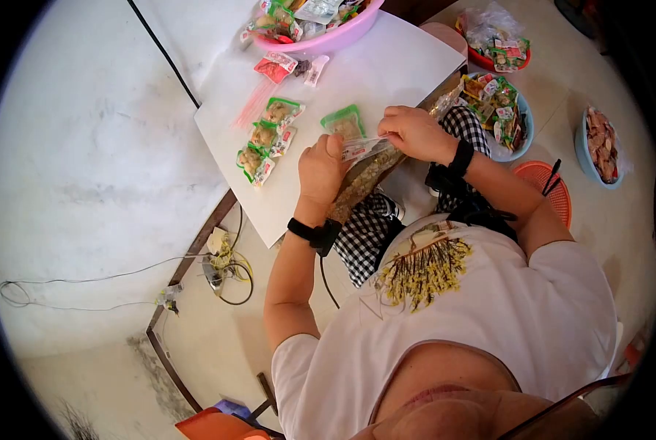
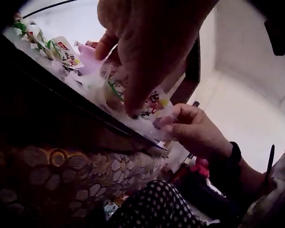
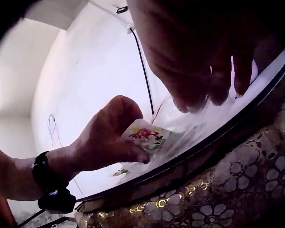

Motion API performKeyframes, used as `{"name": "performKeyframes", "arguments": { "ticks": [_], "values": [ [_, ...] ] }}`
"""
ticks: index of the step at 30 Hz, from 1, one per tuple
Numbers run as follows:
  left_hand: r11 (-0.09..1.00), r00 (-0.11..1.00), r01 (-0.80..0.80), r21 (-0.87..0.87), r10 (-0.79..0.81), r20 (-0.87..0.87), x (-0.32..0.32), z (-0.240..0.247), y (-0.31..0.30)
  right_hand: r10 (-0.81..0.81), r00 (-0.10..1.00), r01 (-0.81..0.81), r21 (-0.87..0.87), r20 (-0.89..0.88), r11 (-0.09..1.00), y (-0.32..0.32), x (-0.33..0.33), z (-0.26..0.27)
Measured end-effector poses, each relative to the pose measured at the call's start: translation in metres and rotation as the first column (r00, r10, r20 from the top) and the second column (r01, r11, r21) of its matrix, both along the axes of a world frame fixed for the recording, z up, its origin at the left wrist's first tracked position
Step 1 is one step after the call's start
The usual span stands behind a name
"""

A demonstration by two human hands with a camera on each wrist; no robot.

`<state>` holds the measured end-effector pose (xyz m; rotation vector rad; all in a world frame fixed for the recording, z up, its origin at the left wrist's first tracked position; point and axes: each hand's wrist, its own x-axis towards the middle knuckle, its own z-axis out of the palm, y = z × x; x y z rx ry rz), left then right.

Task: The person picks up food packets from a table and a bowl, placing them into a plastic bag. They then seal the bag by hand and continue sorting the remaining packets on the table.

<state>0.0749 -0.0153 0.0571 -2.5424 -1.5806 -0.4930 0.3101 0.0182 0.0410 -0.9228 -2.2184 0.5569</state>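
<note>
A clear food packet with a green edge [image 1: 345,121] is at the table's near edge, its printed end toward the person. My left hand [image 1: 320,170] pinches that printed end between thumb and fingers; the right wrist view shows the colourful print [image 3: 149,137] at its fingertips. On the other side, my right hand [image 1: 419,134] pinches the clear plastic, which stretches between both hands. In the left wrist view the right hand's [image 2: 199,130] fingertips are at the packet's corner, close to the left hand [image 2: 147,52]. Left of them, several similar filled packets [image 1: 263,136] lie in a row.
The white table [image 1: 232,88] carries a pink basin [image 1: 320,45] of packets, a red packet [image 1: 275,67] and thin pink strips [image 1: 256,103]. On the floor at right stand a blue basin [image 1: 527,136] of packets, a red basin [image 1: 524,62], a bowl of brownish pieces [image 1: 601,147] and an orange basket [image 1: 560,202].
</note>
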Motion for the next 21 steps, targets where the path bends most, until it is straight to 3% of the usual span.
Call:
{"name": "performKeyframes", "arguments": {
  "ticks": [3, 6, 12, 18, 21],
  "values": [
    [0.999, 0.981, 0.049, -0.018, -0.044, 0.186, 0.005, 0.008, -0.001, -0.002, 1.000, 0.002, -0.008, -0.025, 1.000, -0.001, 0.000, -0.008],
    [0.986, 0.961, 0.163, -0.028, -0.152, 0.231, 0.002, 0.009, 0.004, -0.006, 1.000, 0.006, -0.056, -0.007, 0.998, -0.002, -0.001, -0.011],
    [0.984, 0.961, 0.053, -0.169, -0.005, 0.276, 0.006, 0.005, 0.017, 0.033, 0.997, -0.038, -0.075, -0.070, 0.996, -0.004, -0.001, -0.009],
    [0.950, 0.961, -0.264, -0.170, 0.273, 0.034, 0.020, 0.000, 0.029, 0.074, 0.991, -0.085, -0.095, -0.114, 0.992, -0.008, -0.006, -0.005],
    [0.996, 0.997, -0.078, -0.044, 0.079, 0.013, 0.020, 0.008, 0.023, 0.052, 0.993, -0.058, -0.051, -0.104, 0.997, -0.005, -0.005, -0.009]
  ]
}}
